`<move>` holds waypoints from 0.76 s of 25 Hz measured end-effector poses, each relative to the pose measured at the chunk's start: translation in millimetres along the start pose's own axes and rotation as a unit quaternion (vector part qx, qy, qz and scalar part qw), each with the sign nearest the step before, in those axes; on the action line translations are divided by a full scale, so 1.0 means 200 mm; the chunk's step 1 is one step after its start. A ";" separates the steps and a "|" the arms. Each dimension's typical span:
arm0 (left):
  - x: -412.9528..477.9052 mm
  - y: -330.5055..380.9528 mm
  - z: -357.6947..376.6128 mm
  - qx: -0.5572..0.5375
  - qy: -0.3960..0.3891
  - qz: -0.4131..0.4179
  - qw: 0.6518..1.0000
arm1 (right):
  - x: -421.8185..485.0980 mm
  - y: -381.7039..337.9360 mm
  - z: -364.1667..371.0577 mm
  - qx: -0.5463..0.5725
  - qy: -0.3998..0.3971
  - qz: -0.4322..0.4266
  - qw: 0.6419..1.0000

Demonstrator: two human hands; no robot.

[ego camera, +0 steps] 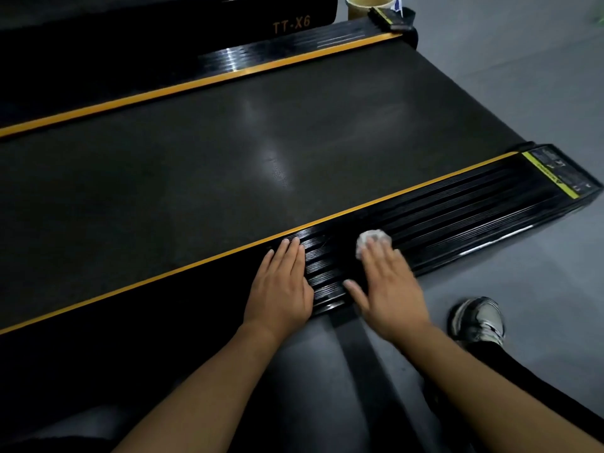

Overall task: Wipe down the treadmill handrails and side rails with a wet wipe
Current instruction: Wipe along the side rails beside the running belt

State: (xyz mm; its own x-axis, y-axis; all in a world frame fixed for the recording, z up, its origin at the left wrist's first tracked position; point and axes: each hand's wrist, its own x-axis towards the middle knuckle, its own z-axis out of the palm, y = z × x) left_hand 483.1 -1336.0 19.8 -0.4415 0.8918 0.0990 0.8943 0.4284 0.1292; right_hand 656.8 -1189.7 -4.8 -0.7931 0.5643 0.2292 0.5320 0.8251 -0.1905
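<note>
The near side rail [457, 210] of the treadmill is black, ribbed and glossy, with an orange stripe along its inner edge. My left hand [281, 286] lies flat on this rail, fingers straight and together. My right hand [389, 282] presses a crumpled white wet wipe [372, 241] onto the rail with straight fingers; the wipe peeks out beyond my fingertips. The far side rail [294, 50] runs along the other edge of the dark belt [228, 152]. No handrails are in view.
A grey floor [539, 93] surrounds the deck. My shoe [478, 320] stands on it just right of my right arm. A tan round container [369, 4] sits beyond the far rail's end. A warning label [555, 173] covers the near rail's end cap.
</note>
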 end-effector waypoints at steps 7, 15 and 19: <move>0.00 0.00 0.01 0.004 0.003 0.002 1.000 | -0.12 0.01 0.03 -0.006 0.033 -0.071 0.997; 0.00 0.00 0.01 0.009 -0.005 0.004 1.000 | -0.21 -0.29 0.06 -0.006 -0.018 -0.072 0.997; 0.00 0.01 0.00 0.006 0.000 0.009 1.000 | -0.22 -0.05 0.03 -0.063 0.013 -0.089 0.994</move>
State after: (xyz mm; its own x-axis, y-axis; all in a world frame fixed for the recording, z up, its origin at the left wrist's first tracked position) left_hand 483.9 -1335.3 19.9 -0.4246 0.8996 0.1020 0.9032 0.4132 0.1159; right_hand 684.7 -1222.3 -19.4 -0.8712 0.4083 0.2725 0.4182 0.9081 -0.0235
